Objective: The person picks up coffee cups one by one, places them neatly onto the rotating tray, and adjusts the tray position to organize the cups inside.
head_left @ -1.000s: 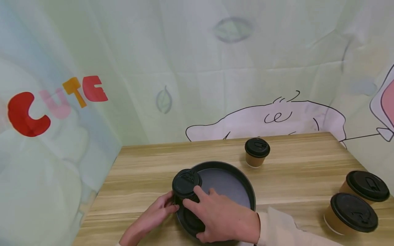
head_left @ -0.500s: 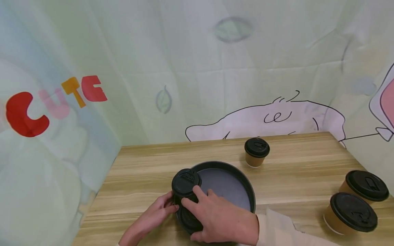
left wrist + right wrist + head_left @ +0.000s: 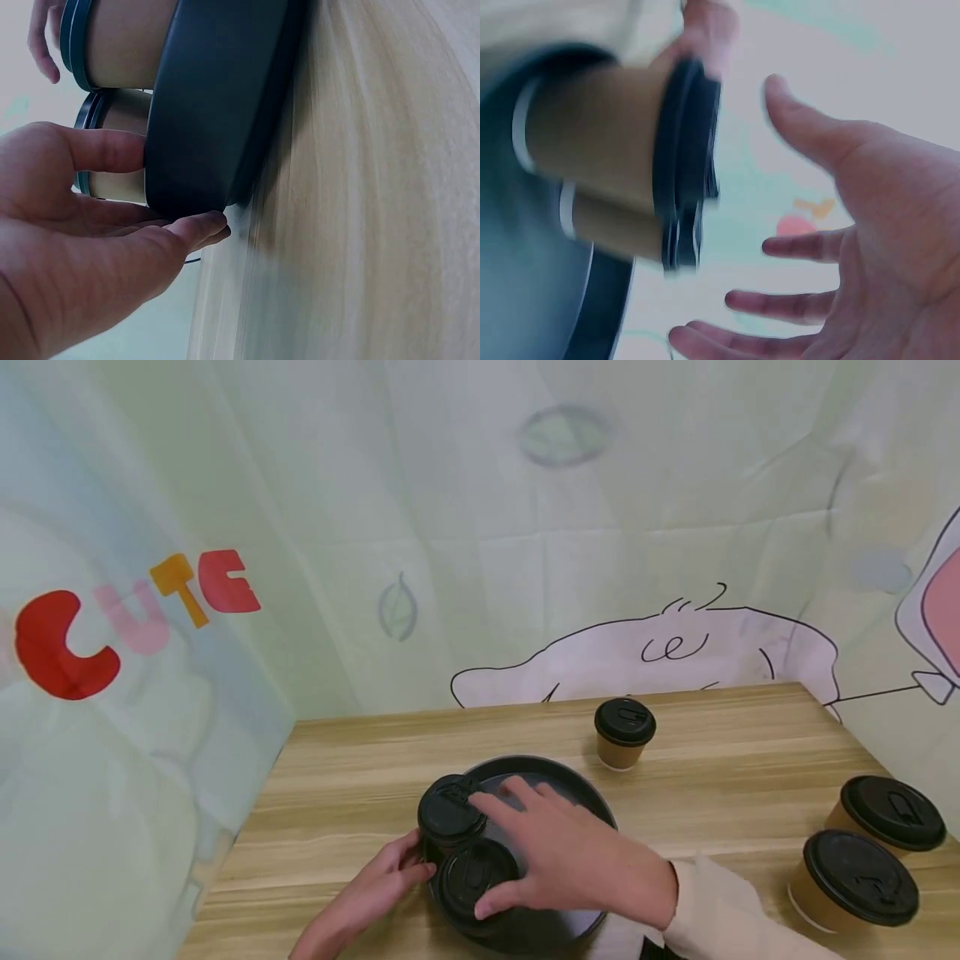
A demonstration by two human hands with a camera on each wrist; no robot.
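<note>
Beyond your left hand (image 3: 390, 872), the backdrop (image 3: 337, 635) reads "CUTE"; that hand grips the round tray (image 3: 217, 97); your right hand (image 3: 562, 852), fingers spread, hovers free beside 2 lidded cups (image 3: 477, 878).

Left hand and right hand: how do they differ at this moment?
The left hand grips the side of the black tray; the right hand holds nothing. The left hand is at the tray's wall; the right hand is higher, above the tray, apart from the front cup. Both are bare.
</note>
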